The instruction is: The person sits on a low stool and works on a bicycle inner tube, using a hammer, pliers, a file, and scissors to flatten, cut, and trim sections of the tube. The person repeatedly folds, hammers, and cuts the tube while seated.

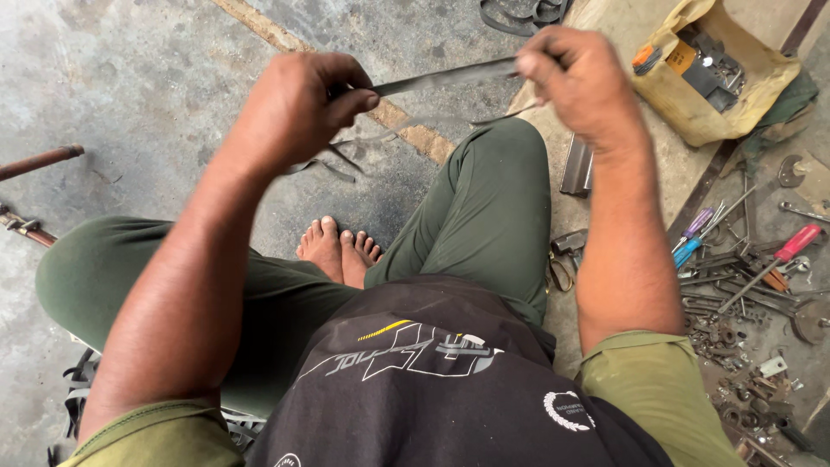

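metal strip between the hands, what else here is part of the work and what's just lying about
In hand:
left hand
right hand
thin metal strip, pinched at both ends

Lying about:
red-handled screwdriver
yellow bag of parts
loose nuts and bits
rusty rod

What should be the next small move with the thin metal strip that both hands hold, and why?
Probably the left hand should slide its pinch a little further along the metal strip. The strip is stretched almost level between the two hands above the knees, the right hand grips one end, and loose dark strips hang below the left hand. A firmer, wider hold would likely keep it steady.
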A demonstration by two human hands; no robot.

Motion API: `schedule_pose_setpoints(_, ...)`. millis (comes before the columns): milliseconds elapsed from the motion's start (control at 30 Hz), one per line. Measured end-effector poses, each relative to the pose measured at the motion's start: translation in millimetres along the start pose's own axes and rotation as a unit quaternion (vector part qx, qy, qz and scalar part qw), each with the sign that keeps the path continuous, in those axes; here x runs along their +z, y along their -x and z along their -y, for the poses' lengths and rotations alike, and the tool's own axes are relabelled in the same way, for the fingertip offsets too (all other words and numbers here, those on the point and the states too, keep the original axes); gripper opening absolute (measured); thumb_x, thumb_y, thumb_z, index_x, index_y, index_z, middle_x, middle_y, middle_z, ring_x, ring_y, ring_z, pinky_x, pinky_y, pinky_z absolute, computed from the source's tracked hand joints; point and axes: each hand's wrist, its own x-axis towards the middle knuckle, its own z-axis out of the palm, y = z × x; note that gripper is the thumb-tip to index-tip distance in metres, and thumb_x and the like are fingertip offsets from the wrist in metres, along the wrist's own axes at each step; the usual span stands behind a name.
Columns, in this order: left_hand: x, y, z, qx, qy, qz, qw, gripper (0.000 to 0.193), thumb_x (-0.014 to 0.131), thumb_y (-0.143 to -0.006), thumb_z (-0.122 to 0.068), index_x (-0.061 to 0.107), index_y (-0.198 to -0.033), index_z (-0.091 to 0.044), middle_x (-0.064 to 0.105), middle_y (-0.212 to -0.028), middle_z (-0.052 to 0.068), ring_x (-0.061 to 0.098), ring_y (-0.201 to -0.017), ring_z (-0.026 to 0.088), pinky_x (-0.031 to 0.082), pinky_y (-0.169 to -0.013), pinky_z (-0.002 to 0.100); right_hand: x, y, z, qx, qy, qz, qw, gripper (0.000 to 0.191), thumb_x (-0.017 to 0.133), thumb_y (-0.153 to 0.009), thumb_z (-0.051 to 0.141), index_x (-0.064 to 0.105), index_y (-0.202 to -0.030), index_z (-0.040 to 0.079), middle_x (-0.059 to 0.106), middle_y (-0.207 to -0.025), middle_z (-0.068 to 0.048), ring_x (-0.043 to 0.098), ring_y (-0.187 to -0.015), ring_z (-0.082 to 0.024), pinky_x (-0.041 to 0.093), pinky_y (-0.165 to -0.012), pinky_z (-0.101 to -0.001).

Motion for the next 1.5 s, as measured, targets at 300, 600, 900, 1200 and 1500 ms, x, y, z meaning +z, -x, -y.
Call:
schedule_pose_setpoints(300, -78.1, 18.9, 32.7, -0.176, -0.083, 0.095, 0.976, 0.022, 0.068, -0.105, -0.031, 0.078, -0.106, -0.011, 0.070, -0.073, 0.006, 0.061, -0.058, 0.017, 0.049, -0.052, 0.038, -109.6, 5.1, -64.0, 0.058, 0.011, -0.108, 0.992, 0.000, 0.069, -0.106, 0.008, 0.068, -0.106, 0.008, 0.066, -0.089, 0.002, 0.060, -0.074, -0.005, 0.051, -0.067, -0.0225)
schedule_pose_setpoints(600, -115.6, 40.4, 68.1, -0.212, -0.123, 0.031, 0.969, 0.019, 0.073, -0.104, -0.028, 0.080, -0.104, -0.010, 0.071, -0.075, 0.007, 0.060, -0.060, 0.016, 0.047, -0.055, 0.037, -213.7, 0.2, -134.0, 0.058, 0.000, -0.139, 0.989, 0.019, 0.066, -0.114, 0.014, 0.069, -0.098, 0.003, 0.072, -0.093, 0.003, 0.049, -0.058, -0.004, 0.041, -0.056, -0.0196)
schedule_pose_setpoints(900, -136.8, 58.9, 133.9, -0.097, 0.216, -0.145, 0.961, 0.017, 0.068, -0.111, -0.019, 0.069, -0.106, -0.002, 0.070, -0.099, 0.005, 0.068, -0.087, 0.016, 0.056, -0.076, 0.031, -150.0, -20.6, -95.4, 0.113, 0.340, -0.089, 0.929, 0.027, 0.074, -0.108, 0.029, 0.076, -0.115, 0.002, 0.072, -0.099, -0.015, 0.065, -0.086, -0.026, 0.051, -0.077, -0.0464)
schedule_pose_setpoints(1200, -117.7, 18.2, 105.4, 0.027, 0.596, -0.104, 0.796, 0.017, 0.055, -0.110, -0.012, 0.069, -0.108, -0.002, 0.070, -0.096, 0.013, 0.073, -0.092, 0.025, 0.063, -0.100, 0.044, -6.1, -67.1, -16.1, 0.093, 0.140, 0.113, 0.979, 0.020, 0.070, -0.098, 0.027, 0.076, -0.101, 0.008, 0.066, -0.077, 0.001, 0.057, -0.072, -0.011, 0.050, -0.068, -0.0328)
schedule_pose_setpoints(1500, -70.1, -15.5, 22.9, -0.108, 0.440, 0.043, 0.890, 0.033, 0.069, -0.093, -0.001, 0.062, -0.124, -0.006, 0.076, -0.088, 0.011, 0.077, -0.079, 0.018, 0.064, -0.072, 0.033, 77.9, -74.0, 51.3, -0.079, 0.128, 0.192, 0.970, 0.023, 0.068, -0.095, 0.026, 0.075, -0.103, 0.006, 0.074, -0.088, -0.007, 0.067, -0.080, -0.013, 0.052, -0.072, -0.0347)
